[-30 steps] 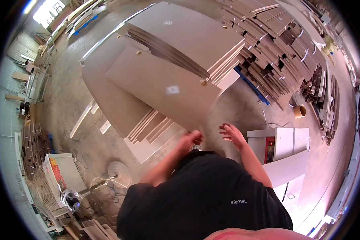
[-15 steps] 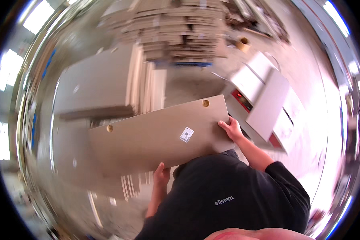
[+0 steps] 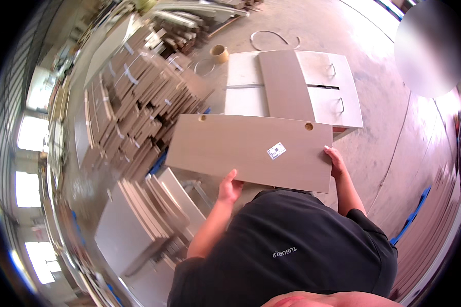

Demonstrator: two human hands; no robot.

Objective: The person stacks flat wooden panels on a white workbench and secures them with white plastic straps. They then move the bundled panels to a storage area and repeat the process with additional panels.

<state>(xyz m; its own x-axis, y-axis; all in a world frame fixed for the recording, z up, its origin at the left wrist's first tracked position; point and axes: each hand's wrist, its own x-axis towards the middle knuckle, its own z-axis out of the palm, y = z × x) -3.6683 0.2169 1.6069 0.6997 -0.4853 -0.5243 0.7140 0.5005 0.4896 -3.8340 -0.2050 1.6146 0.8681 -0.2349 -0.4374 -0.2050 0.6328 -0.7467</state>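
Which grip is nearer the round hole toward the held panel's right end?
Right. The right grip holds the panel at its right edge, close beside the round hole; the left grip holds the near edge, farther left.

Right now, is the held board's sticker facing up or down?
Up: the white sticker shows on the board, its near edge in the left hand, its right end in the right hand.

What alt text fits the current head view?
A left hand and right hand hold a rectangular grey-brown panel with a white sticker. Beyond, a brown board lies across white boxy furniture; left, brown boards are stacked.
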